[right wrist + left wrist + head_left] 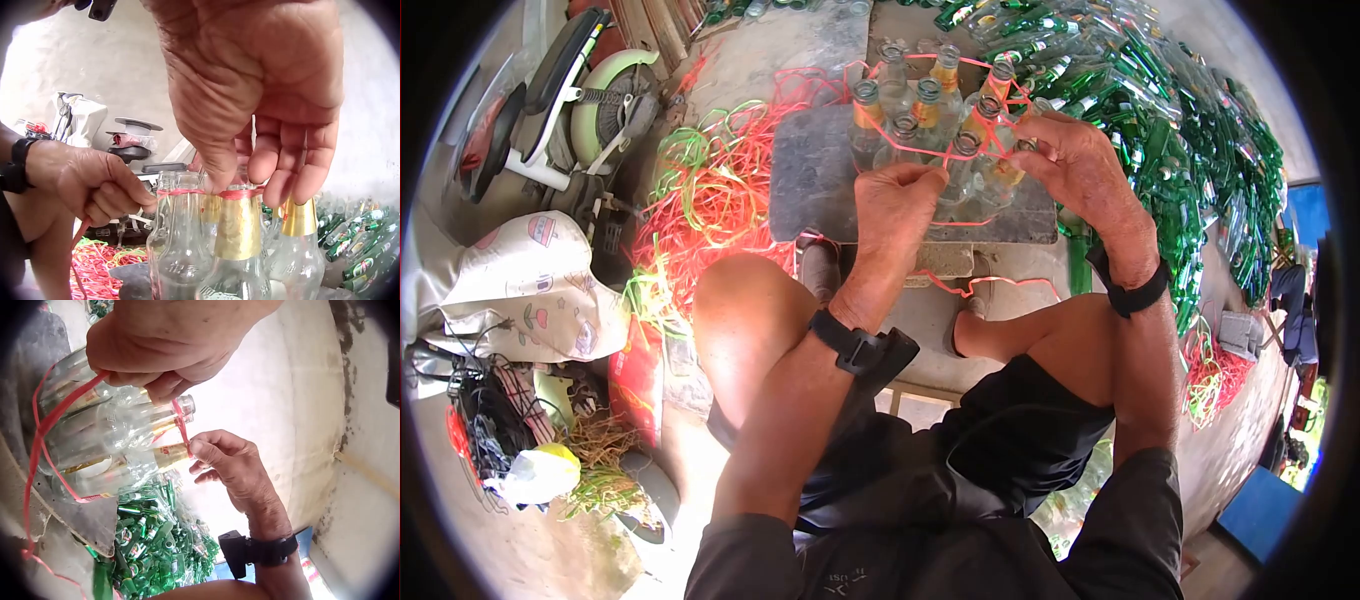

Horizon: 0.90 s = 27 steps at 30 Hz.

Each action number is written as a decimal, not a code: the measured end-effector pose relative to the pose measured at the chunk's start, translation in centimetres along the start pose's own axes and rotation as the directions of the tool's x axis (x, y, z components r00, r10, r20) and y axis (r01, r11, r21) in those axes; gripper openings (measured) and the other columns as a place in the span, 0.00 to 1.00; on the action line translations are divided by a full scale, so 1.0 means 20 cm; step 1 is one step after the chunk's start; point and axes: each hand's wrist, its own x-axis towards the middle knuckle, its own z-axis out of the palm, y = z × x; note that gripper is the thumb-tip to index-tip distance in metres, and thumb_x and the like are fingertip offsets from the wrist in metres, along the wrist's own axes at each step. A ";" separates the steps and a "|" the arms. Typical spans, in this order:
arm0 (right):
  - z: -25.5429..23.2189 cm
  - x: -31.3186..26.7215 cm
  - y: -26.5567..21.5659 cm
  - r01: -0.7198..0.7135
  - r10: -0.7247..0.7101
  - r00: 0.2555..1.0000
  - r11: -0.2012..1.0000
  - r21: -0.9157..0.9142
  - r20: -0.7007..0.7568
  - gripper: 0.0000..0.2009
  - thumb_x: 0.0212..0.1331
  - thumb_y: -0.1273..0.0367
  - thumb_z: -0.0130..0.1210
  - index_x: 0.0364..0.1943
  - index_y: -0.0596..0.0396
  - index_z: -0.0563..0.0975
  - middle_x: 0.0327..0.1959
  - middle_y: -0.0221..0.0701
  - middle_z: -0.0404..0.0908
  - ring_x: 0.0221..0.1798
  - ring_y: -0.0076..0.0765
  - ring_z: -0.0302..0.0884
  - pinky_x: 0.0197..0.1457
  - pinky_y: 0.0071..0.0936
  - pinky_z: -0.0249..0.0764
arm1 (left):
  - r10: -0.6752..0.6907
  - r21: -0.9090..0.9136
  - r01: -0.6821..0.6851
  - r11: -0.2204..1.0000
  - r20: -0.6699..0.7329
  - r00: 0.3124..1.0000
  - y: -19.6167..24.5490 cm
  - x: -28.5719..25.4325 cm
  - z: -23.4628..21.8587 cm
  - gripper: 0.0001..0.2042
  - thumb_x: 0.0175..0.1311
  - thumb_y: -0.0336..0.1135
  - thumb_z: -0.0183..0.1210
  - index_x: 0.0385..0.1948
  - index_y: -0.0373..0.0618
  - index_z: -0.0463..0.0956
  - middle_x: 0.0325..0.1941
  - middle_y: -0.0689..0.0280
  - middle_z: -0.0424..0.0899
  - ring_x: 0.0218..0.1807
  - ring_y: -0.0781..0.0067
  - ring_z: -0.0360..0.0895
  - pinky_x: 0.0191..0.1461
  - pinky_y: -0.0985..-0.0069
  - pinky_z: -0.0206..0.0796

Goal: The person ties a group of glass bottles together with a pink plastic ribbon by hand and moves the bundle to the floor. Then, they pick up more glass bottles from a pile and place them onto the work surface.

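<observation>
Clear glass bottles (927,118), several with gold foil necks, stand grouped upright on a dark board (810,170). Red plastic twine (237,194) runs around their necks, and another loop of it circles the bodies lower down. With thumb and curled fingers my left hand (897,210) grips the twine at the near side of the necks; a loose length trails down from it. On the right of the group, my right hand (1080,165) pinches the twine with thumb and forefinger against a gold-necked bottle (237,228). Its other fingers hang spread beside the neck.
A large heap of green bottles (1145,120) lies to the right and behind. Tangled red and green twine (710,200) covers the floor at left, near a wheeled vehicle (590,110) and a pale printed cover (540,285). My knees flank the board's near side.
</observation>
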 end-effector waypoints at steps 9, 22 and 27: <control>0.00 0.00 0.01 0.001 0.001 1.000 0.995 -0.098 0.023 0.11 0.56 0.67 0.69 0.42 0.52 0.83 0.35 0.38 0.83 0.36 0.51 0.83 0.40 0.43 0.78 | -0.044 -0.009 0.044 0.999 0.021 0.999 -0.05 0.06 0.02 0.11 0.59 0.35 0.71 0.35 0.34 0.89 0.27 0.73 0.82 0.30 0.84 0.72 0.33 0.78 0.64; 0.04 0.12 -0.13 0.284 -0.291 0.957 0.938 -0.198 -0.006 0.09 0.56 0.76 0.61 0.42 0.53 0.81 0.37 0.38 0.77 0.43 0.52 0.80 0.41 0.46 0.76 | 0.076 0.023 -0.075 0.997 -0.041 0.996 -0.13 0.12 0.03 0.09 0.56 0.32 0.71 0.32 0.33 0.89 0.22 0.67 0.86 0.26 0.83 0.76 0.33 0.75 0.71; 0.11 0.24 -0.18 0.324 -0.316 0.942 0.943 -0.072 0.111 0.06 0.56 0.78 0.56 0.36 0.54 0.79 0.34 0.38 0.77 0.39 0.52 0.80 0.37 0.45 0.75 | 0.068 0.097 -0.059 0.994 -0.090 0.994 -0.16 0.14 0.03 0.10 0.54 0.36 0.73 0.30 0.37 0.89 0.22 0.62 0.88 0.25 0.77 0.81 0.35 0.72 0.74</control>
